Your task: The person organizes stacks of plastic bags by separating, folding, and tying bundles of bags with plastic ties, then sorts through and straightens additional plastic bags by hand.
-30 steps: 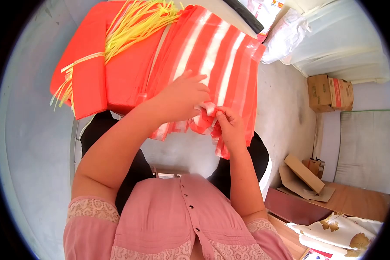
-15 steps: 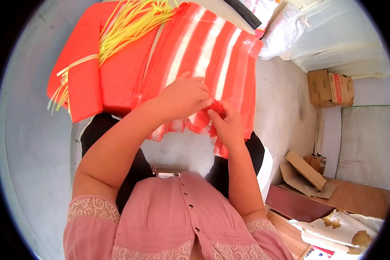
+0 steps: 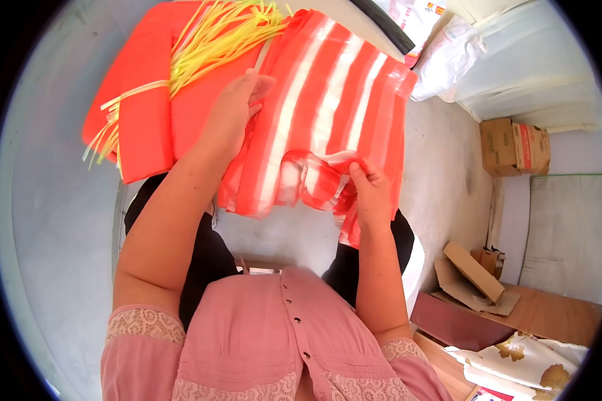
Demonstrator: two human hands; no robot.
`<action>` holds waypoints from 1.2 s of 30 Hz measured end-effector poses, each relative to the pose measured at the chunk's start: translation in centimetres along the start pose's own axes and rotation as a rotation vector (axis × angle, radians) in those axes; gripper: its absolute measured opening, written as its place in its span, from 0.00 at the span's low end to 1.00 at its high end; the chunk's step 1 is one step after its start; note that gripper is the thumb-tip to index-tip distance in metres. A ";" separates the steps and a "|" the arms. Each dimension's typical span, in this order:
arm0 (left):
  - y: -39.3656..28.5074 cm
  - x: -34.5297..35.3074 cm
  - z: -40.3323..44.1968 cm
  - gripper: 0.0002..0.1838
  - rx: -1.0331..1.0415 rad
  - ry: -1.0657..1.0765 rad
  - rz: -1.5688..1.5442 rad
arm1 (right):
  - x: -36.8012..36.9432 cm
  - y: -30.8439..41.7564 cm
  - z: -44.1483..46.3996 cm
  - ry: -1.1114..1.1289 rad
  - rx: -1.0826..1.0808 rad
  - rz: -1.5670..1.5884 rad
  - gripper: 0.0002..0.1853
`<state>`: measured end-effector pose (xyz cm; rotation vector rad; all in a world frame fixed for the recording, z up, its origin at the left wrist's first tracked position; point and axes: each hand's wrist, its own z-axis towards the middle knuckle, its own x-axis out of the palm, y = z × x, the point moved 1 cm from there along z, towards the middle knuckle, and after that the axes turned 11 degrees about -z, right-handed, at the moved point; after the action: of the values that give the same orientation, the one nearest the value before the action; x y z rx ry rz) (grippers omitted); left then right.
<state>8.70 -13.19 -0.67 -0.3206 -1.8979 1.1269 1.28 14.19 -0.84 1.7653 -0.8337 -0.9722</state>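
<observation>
Plastic sheets (image 3: 334,80) were striped red and white | strips (image 3: 221,47) were coloured yellow | cloth (image 3: 534,364) was patterned with brown flowers on white

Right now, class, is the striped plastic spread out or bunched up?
Mostly spread out: the striped plastic shows long stripes lying side by side. Its near edge is bunched up beside the right hand, which pinches it.

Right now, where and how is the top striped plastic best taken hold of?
Probably by the near edge of the striped plastic, pinched thumb against fingers, coming from the wearer's side. There it is loose and bunched, with a fold that the right hand pinches; farther back it lies flatter, offering less to grasp.
</observation>
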 end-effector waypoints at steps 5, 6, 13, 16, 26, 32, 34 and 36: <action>0.0 -1.6 0.1 0.27 -0.030 0.009 -0.031 | -0.2 -0.4 0.3 -0.027 0.045 0.069 0.13; 0.0 -1.8 0.1 0.27 -0.045 0.018 -0.044 | -0.3 -0.4 0.3 -0.029 0.047 0.095 0.13; -0.5 -1.5 -0.8 0.30 -0.110 0.094 -0.113 | -0.2 -0.5 0.5 -0.066 0.063 0.129 0.13; -1.0 -1.2 -1.3 0.29 -0.121 0.127 -0.117 | -0.3 -1.2 0.9 -0.071 0.036 0.156 0.12; -1.7 -0.5 -3.0 0.30 -0.180 0.217 0.258 | -0.4 -2.0 1.3 -0.074 -0.008 0.215 0.13; -1.4 -1.1 -4.6 0.30 -0.186 0.270 0.352 | 0.0 -1.9 1.0 -0.102 -0.005 0.161 0.13; -2.1 -0.7 -5.5 0.30 -0.277 0.255 0.251 | 0.0 -1.7 0.7 -0.097 0.001 0.095 0.12; -1.6 -1.7 -5.4 0.29 -0.374 0.295 0.214 | 0.0 -0.7 -0.3 -0.038 0.064 -0.052 0.13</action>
<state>14.23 -11.97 0.81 -0.8675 -1.8285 0.7981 1.61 14.48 -1.41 1.8360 -0.8548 -1.0263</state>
